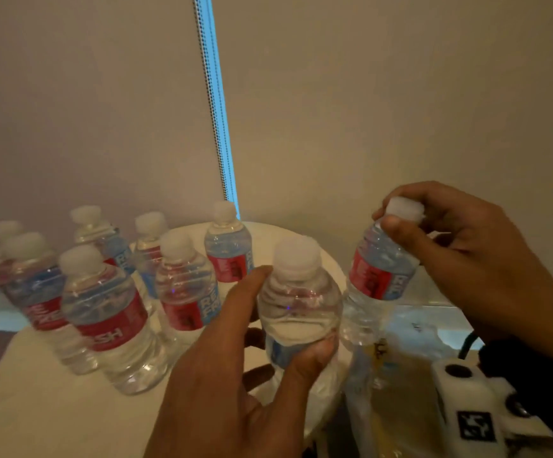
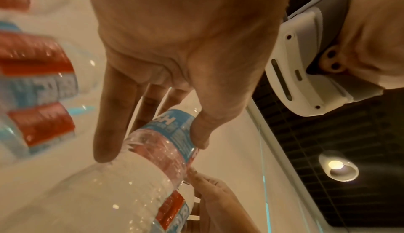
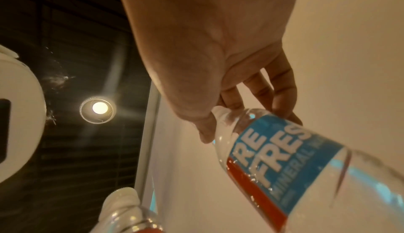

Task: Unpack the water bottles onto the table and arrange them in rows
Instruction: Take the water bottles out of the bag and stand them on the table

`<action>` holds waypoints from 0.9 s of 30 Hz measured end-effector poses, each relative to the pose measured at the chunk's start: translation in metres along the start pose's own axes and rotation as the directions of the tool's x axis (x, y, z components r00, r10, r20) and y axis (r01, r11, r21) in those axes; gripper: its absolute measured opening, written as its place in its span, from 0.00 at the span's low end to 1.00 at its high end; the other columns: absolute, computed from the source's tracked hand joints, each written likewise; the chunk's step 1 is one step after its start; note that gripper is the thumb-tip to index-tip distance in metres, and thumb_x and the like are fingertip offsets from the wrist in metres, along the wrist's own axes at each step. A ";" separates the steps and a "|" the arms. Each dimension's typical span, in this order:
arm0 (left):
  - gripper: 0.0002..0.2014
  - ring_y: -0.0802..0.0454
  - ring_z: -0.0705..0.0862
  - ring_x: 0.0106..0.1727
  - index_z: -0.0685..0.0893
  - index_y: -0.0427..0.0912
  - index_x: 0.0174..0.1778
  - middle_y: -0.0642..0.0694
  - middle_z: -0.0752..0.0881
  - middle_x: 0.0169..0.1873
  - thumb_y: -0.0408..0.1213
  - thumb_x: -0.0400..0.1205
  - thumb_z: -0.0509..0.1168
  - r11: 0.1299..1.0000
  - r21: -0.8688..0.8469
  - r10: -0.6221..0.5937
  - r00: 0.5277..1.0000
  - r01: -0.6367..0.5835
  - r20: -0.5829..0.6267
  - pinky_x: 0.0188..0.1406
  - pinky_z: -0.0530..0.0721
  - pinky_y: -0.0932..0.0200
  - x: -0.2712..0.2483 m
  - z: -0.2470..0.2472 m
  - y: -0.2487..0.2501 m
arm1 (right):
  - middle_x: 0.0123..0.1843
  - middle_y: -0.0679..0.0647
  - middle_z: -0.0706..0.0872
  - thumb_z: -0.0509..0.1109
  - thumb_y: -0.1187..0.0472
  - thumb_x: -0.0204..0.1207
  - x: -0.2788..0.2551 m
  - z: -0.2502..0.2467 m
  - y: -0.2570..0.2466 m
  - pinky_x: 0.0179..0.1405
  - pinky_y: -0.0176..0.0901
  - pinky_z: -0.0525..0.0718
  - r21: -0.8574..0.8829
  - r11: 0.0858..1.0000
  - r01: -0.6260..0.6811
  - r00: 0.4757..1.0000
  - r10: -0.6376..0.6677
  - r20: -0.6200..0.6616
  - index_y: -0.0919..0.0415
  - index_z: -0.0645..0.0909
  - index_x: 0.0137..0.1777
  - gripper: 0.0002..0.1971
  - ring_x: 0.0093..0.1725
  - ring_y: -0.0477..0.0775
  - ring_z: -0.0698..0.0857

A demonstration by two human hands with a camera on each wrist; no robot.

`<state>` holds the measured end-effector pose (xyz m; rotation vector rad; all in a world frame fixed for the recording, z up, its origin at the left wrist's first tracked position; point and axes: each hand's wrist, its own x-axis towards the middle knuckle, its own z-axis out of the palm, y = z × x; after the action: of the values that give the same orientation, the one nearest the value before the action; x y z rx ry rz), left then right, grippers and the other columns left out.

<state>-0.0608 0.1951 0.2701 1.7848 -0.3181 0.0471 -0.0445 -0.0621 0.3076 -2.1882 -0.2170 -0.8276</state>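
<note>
Mostly a round white bench (image 1: 53,408) against a plain beige wall (image 1: 400,94), seven water bottles (image 1: 186,292) standing on it. Left hand (image 1: 235,375) grips one bottle (image 1: 298,309) by its body; right hand (image 1: 473,252) pinches another bottle (image 1: 381,276) by the cap, tilted, off the bench edge.

The far-left bottles (image 1: 2,246) are blurred, their labels unreadable. The left hand (image 1: 232,368) hides the near bottle's (image 1: 298,312) label. The table's (image 1: 53,418) near edge is cut off.

Nine water bottles (image 1: 106,312) (seven standing on the one round table (image 1: 37,408), two held)
</note>
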 end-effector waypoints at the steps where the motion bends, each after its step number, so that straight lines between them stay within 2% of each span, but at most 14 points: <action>1: 0.29 0.65 0.89 0.49 0.80 0.73 0.61 0.75 0.88 0.54 0.57 0.63 0.79 0.997 0.046 0.065 0.998 -0.064 -0.014 0.38 0.92 0.68 0.006 0.004 0.003 | 0.48 0.45 0.90 0.65 0.42 0.76 0.007 0.009 -0.003 0.35 0.39 0.84 0.004 1.000 0.013 1.000 -0.013 0.028 0.47 0.83 0.53 0.14 0.43 0.51 0.87; 3: 0.36 0.76 0.85 0.52 0.76 0.81 0.63 0.81 0.84 0.53 0.68 0.58 0.78 0.993 0.052 0.109 0.989 -0.105 -0.099 0.32 0.87 0.74 0.001 0.004 -0.003 | 0.46 0.45 0.89 0.65 0.39 0.78 0.018 0.028 -0.006 0.36 0.43 0.85 0.002 0.999 0.044 0.996 -0.044 0.082 0.47 0.82 0.53 0.14 0.41 0.53 0.87; 6: 0.35 0.80 0.81 0.56 0.75 0.80 0.61 0.85 0.78 0.56 0.67 0.54 0.69 0.991 0.100 0.094 0.989 -0.083 -0.113 0.36 0.88 0.81 0.002 -0.008 -0.011 | 0.45 0.44 0.88 0.62 0.34 0.74 0.027 0.058 -0.004 0.41 0.57 0.87 0.015 0.997 0.072 0.986 -0.074 0.147 0.46 0.80 0.53 0.18 0.40 0.53 0.87; 8: 0.35 0.81 0.78 0.58 0.72 0.80 0.60 0.87 0.74 0.59 0.68 0.53 0.66 0.990 0.138 0.035 0.995 -0.023 -0.090 0.39 0.86 0.84 0.006 -0.014 -0.008 | 0.45 0.43 0.88 0.60 0.33 0.72 0.032 0.074 -0.004 0.42 0.60 0.87 0.021 0.997 0.076 0.982 -0.079 0.171 0.45 0.80 0.53 0.20 0.40 0.50 0.87; 11: 0.37 0.81 0.77 0.59 0.72 0.78 0.65 0.87 0.72 0.62 0.67 0.56 0.68 0.990 0.141 0.018 0.996 -0.006 -0.083 0.40 0.86 0.83 0.007 -0.017 -0.013 | 0.45 0.41 0.87 0.63 0.35 0.75 0.041 0.088 -0.006 0.42 0.59 0.87 0.028 0.997 0.074 0.978 -0.078 0.193 0.45 0.80 0.54 0.18 0.39 0.49 0.86; 14: 0.45 0.68 0.84 0.62 0.69 0.72 0.76 0.75 0.83 0.65 0.67 0.58 0.68 0.979 0.204 0.027 0.996 -0.008 -0.088 0.48 0.91 0.73 0.010 -0.015 -0.017 | 0.46 0.42 0.87 0.66 0.43 0.78 0.049 0.097 -0.008 0.42 0.56 0.86 0.031 0.996 0.080 0.975 -0.084 0.205 0.48 0.81 0.54 0.12 0.38 0.49 0.84; 16: 0.49 0.59 0.84 0.68 0.66 0.69 0.80 0.69 0.81 0.71 0.71 0.57 0.66 0.955 0.297 0.030 0.995 0.000 -0.096 0.59 0.91 0.64 0.011 -0.014 -0.021 | 0.45 0.42 0.87 0.68 0.45 0.78 0.053 0.101 -0.010 0.40 0.47 0.86 0.045 0.996 0.083 0.974 -0.091 0.210 0.48 0.81 0.53 0.10 0.37 0.47 0.83; 18: 0.55 0.56 0.82 0.72 0.59 0.68 0.82 0.68 0.76 0.76 0.82 0.55 0.56 0.907 0.421 0.024 0.997 0.008 -0.071 0.70 0.86 0.59 0.013 -0.015 -0.016 | 0.45 0.40 0.86 0.69 0.46 0.78 0.055 0.103 -0.010 0.36 0.36 0.83 0.053 0.995 0.080 0.971 -0.090 0.220 0.48 0.80 0.51 0.08 0.38 0.42 0.82; 19: 0.58 0.56 0.81 0.74 0.55 0.69 0.82 0.68 0.74 0.79 0.87 0.53 0.48 0.871 0.492 0.021 0.998 0.007 -0.052 0.73 0.84 0.60 0.014 -0.015 -0.013 | 0.45 0.39 0.86 0.69 0.46 0.78 0.056 0.103 -0.010 0.36 0.35 0.82 0.056 0.996 0.075 0.972 -0.085 0.221 0.47 0.80 0.51 0.08 0.38 0.42 0.82; 20: 0.58 0.57 0.79 0.76 0.50 0.69 0.83 0.68 0.70 0.81 0.87 0.54 0.42 0.831 0.556 0.003 1.000 0.013 -0.027 0.76 0.81 0.62 0.016 -0.015 -0.008 | 0.46 0.40 0.86 0.69 0.45 0.78 0.056 0.102 -0.010 0.37 0.37 0.83 0.060 0.996 0.069 0.973 -0.080 0.218 0.47 0.81 0.52 0.09 0.38 0.44 0.82; 22: 0.55 0.59 0.75 0.80 0.42 0.66 0.84 0.67 0.67 0.83 0.79 0.58 0.43 0.758 0.650 -0.050 0.999 0.044 -0.010 0.81 0.72 0.67 0.018 -0.016 0.003 | 0.48 0.41 0.87 0.69 0.45 0.78 0.055 0.101 -0.009 0.39 0.41 0.84 0.071 0.996 0.062 0.974 -0.076 0.214 0.48 0.81 0.53 0.10 0.40 0.48 0.83; 23: 0.55 0.58 0.76 0.79 0.40 0.66 0.83 0.65 0.69 0.82 0.77 0.57 0.44 0.753 0.653 -0.086 0.996 0.075 -0.016 0.81 0.71 0.69 0.019 -0.015 0.006 | 0.48 0.41 0.87 0.69 0.45 0.78 0.054 0.100 -0.009 0.40 0.42 0.84 0.075 0.995 0.064 0.974 -0.078 0.214 0.48 0.81 0.53 0.10 0.41 0.48 0.84; 26: 0.60 0.56 0.83 0.70 0.39 0.63 0.82 0.60 0.78 0.75 0.82 0.52 0.41 0.789 0.595 -0.175 0.984 0.151 -0.017 0.74 0.76 0.70 0.019 -0.014 0.011 | 0.48 0.41 0.87 0.67 0.46 0.80 0.054 0.098 -0.008 0.40 0.42 0.85 0.046 0.995 0.090 0.970 -0.098 0.223 0.49 0.81 0.55 0.10 0.42 0.45 0.84; 27: 0.57 0.56 0.86 0.66 0.39 0.62 0.82 0.59 0.80 0.71 0.79 0.54 0.44 0.816 0.551 -0.185 0.982 0.173 -0.033 0.72 0.78 0.68 0.018 -0.013 0.011 | 0.49 0.40 0.87 0.66 0.45 0.80 0.054 0.097 -0.008 0.40 0.41 0.86 0.026 0.994 0.102 0.968 -0.105 0.227 0.49 0.81 0.56 0.11 0.42 0.43 0.84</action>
<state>-0.0446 0.2015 0.2875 2.3906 -0.1536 -0.0179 0.0425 0.0072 0.2986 -2.2725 -0.4530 -0.6264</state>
